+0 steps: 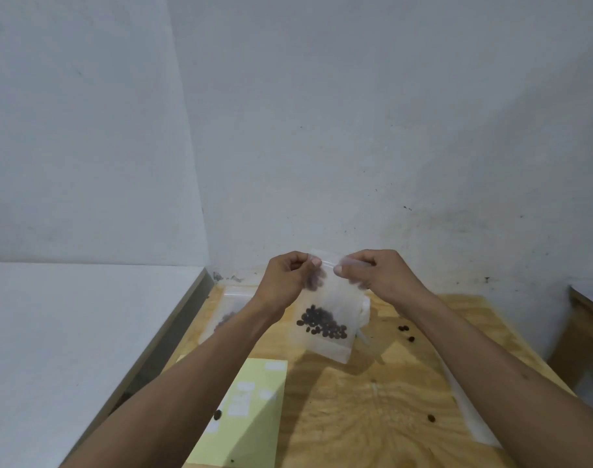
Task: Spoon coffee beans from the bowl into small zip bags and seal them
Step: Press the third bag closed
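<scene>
A plywood table (373,417) stands in a corner of grey-white walls, with a white surface (69,332) beside it on the left and a yellow sheet (251,417) and stray beans on top. The left hand (288,275) and right hand (373,271) each pinch the top strip of a small zip bag (332,319) held above the table. Coffee beans (324,323) sit low inside it; another bag (226,315) with beans lies behind the left wrist.

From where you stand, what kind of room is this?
Probably a bare workroom or makeshift packing corner: scuffed white walls, a raw plywood table with stray coffee beans, and a zip bag of beans pinched by both hands.
</scene>
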Available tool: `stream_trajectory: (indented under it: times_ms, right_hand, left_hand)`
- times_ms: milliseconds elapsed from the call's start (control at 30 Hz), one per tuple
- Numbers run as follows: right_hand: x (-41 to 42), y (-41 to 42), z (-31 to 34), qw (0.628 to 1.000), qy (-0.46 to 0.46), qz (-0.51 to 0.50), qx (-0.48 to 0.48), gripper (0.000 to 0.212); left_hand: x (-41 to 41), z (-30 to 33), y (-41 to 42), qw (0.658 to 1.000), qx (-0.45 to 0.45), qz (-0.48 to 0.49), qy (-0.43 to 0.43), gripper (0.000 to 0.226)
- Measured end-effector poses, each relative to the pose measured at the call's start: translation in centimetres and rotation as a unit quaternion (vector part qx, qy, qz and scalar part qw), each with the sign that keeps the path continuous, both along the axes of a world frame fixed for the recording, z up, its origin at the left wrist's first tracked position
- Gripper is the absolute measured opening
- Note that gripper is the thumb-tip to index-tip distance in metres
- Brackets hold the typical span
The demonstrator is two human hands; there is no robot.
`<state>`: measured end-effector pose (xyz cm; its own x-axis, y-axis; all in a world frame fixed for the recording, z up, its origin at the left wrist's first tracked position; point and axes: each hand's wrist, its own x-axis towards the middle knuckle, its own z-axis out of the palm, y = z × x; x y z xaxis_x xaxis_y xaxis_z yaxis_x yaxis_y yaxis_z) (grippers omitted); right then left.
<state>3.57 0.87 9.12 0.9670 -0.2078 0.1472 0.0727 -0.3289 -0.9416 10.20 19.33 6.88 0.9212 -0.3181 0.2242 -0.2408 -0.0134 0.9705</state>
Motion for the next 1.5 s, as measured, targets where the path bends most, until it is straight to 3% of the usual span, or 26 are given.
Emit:
stream_trajectory:
  times_ms: [133,367,833,1133,1333,1500]
  right_hand:
    - [0.4,-0.5,-0.4,0.999,0.002,0.004,-0.034,0.012]
    - [1.0,-0.5,-0.2,0.994,0.025,0.02,-0.105,0.01]
    - [2.0,0.6,-0.1,0.981,-0.008,0.041,-0.189,0.011]
    - [1.2,-0.1,-0.6,0.985,-0.002,-0.008,-0.172,0.011]
    - [0.9,-0.3,-1.0,0.999,0.012,0.002,-0.042,0.016]
    - [1.3,0.1,-1.0,0.996,-0.001,-0.059,-0.066,0.011]
  left_hand:
    - [0.1,0.0,-0.1,1.0,0.01,-0.01,0.003,0.022]
    - [0.4,0.3,0.0,0.997,0.075,0.024,-0.024,0.016]
    - [0.0,0.3,-0.1,0.997,0.064,0.024,-0.03,0.014]
    - [0.7,0.5,1.3,0.998,0.027,0.058,-0.006,0.016]
    - [1.1,0.6,1.9,0.998,0.005,0.068,0.002,0.012]
    - [0.8,0.8,1.7,0.998,-0.006,0.07,0.006,0.012]
